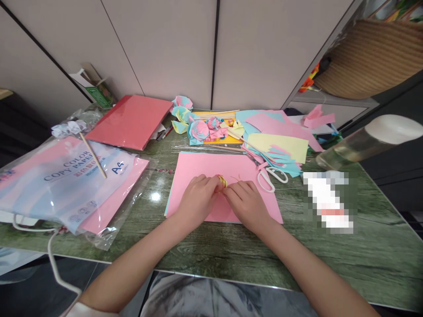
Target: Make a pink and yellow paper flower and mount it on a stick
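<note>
My left hand is closed around a small bundle of yellow thread with some red in it. Close beside it, my right hand has its fingers pressed together near the bundle, and a thin loose strand rises above them. Whether its fingertips pinch the thread is partly hidden. Both hands are over a stack of pink paper. White-handled scissors lie at the stack's right edge, their blades among cut paper strips in blue and pink.
Folded paper flowers and coloured sheets lie along the back. At left are a bag of copy paper, a white paper flower on a stick and a red folder. A clear bottle stands at right.
</note>
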The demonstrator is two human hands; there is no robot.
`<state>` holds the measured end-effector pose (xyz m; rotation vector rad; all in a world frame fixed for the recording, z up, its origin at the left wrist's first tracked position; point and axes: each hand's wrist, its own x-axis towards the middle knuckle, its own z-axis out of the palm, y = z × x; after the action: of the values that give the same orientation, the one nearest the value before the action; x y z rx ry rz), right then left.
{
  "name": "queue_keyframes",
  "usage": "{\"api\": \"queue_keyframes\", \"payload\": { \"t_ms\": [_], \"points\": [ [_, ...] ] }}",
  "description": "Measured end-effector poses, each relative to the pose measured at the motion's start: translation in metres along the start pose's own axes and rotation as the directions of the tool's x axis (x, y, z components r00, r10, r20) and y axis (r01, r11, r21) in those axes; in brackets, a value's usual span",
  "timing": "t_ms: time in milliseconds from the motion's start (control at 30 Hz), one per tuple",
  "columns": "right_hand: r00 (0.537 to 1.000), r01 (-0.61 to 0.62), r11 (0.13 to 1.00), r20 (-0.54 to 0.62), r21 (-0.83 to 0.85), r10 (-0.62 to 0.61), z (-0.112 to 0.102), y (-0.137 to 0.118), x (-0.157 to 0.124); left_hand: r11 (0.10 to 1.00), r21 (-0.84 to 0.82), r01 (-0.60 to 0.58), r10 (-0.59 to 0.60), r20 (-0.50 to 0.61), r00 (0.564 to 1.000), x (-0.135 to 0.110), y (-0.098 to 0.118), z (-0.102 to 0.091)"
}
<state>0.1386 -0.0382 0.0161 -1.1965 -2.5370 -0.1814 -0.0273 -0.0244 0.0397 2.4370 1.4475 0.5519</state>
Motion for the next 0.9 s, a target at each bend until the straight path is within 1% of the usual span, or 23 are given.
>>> {"api": "queue_keyframes", "payload": {
  "t_ms": [133,333,600,733,900],
  "points": [
    [1.000,-0.007,1.000,-0.001,-0.009,0.007,0.0002,0.0013,-0.0003,1.000,0.024,-0.003,0.003,0.006,1.000,0.0005,-0.0008,0.0006],
    [0.998,-0.057,0.998,0.011,-0.018,0.057,-0.0001,0.0031,0.0008,1.000,0.023,-0.016,0.015,0.010,1.000,0.0008,-0.0011,-0.0024],
    [0.998,-0.063,0.998,0.031,-0.019,0.063,-0.0005,0.0017,0.0019,1.000,-0.004,-0.008,0.008,0.018,1.000,0.0019,-0.0005,-0.0024],
    [0.998,-0.061,0.998,0.018,-0.023,0.061,-0.0014,0.0011,0.0018,1.000,-0.012,-0.006,0.007,0.017,1.000,0.0021,-0.0004,-0.0015],
    [0.999,-0.044,0.999,0.001,-0.033,0.044,-0.0032,0.0000,0.0023,1.000,-0.025,-0.016,0.016,-0.009,1.000,0.0015,0.0008,-0.0006]
  ]
}}
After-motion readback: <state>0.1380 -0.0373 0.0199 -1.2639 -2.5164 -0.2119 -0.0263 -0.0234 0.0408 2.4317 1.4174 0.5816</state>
